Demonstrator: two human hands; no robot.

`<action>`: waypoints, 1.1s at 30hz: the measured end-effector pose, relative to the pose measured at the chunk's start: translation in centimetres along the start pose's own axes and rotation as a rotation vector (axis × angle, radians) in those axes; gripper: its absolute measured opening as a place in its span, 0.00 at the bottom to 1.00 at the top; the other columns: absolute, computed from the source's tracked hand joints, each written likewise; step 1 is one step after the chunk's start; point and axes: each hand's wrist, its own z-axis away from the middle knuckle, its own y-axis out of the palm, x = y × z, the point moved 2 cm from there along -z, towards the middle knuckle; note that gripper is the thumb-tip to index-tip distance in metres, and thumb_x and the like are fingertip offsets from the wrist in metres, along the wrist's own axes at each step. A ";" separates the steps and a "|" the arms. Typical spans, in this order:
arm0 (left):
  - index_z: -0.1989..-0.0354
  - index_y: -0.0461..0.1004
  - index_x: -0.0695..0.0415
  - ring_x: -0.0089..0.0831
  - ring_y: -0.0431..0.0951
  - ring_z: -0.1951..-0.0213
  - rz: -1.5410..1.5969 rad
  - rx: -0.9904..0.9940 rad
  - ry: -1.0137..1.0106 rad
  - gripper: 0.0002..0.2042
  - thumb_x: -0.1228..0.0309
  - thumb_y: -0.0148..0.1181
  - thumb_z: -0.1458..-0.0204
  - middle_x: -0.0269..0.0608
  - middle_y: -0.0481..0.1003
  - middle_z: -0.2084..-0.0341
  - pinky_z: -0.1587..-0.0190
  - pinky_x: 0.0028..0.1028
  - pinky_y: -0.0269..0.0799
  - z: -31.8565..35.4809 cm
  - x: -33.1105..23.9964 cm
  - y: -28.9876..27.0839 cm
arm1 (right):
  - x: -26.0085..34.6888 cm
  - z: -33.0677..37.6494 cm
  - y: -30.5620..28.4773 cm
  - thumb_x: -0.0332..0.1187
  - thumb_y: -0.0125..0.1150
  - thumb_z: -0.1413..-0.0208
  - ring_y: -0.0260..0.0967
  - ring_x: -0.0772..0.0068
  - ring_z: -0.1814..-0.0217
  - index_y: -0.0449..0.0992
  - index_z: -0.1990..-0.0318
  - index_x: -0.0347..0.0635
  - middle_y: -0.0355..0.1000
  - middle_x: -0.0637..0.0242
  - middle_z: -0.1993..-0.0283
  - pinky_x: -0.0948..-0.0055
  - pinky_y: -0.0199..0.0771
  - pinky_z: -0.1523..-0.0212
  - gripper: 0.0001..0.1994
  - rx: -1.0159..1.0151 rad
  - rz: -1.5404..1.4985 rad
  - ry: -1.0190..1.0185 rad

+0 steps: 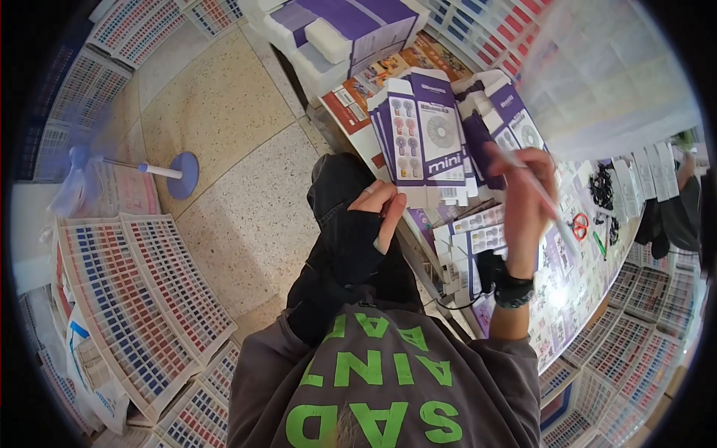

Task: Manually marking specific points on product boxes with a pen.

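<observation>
My right hand [532,178], blurred by motion, is raised over the table with its fingers closed on a long pale translucent strip [562,227]; what exactly the strip is cannot be made out. My left hand [379,209], in a black fingerless sleeve, rests with curled fingers by the table's near edge and shows nothing in its grip. Just beyond it lies a stack of flat purple-and-white fan cartons [441,134]. More cartons [526,134] lie to its right, with a dark purple piece [480,145] between. Other carton pieces [485,237] sit under my right wrist.
Red-handled scissors [579,225], a green pen-like item [600,245] and black cords [600,187] lie on the table's right side. A large translucent sheet [609,82] spans the upper right. A purple box with white foam [358,33] stands beyond. A purple-based stand [184,175] is at left.
</observation>
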 end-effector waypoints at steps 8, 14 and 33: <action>0.65 0.73 0.63 0.46 0.74 0.61 0.269 0.424 0.476 0.08 0.87 0.54 0.54 0.52 0.72 0.66 0.62 0.33 0.69 7.5 -2.1 -0.3 | 3.9 1.0 -10.2 0.28 0.56 0.41 0.73 0.65 0.52 0.76 0.54 0.33 0.76 0.59 0.58 0.69 0.69 0.47 0.11 0.037 0.699 0.002; 0.68 0.73 0.63 0.46 0.75 0.63 0.325 0.635 0.235 0.03 0.82 0.58 0.51 0.48 0.73 0.67 0.62 0.32 0.70 8.6 0.8 2.5 | 4.5 -1.4 -13.4 0.30 0.65 0.48 0.75 0.62 0.54 0.77 0.53 0.35 0.77 0.54 0.55 0.69 0.70 0.52 0.15 0.379 0.764 -0.032; 0.65 0.65 0.57 0.37 0.71 0.75 -0.459 -0.063 0.282 0.15 0.70 0.68 0.52 0.42 0.68 0.77 0.72 0.33 0.67 -2.8 -0.1 1.4 | -2.8 -5.3 -6.2 0.33 0.60 0.47 0.71 0.50 0.75 0.71 0.68 0.40 0.70 0.55 0.80 0.58 0.70 0.74 0.07 0.604 1.295 -0.424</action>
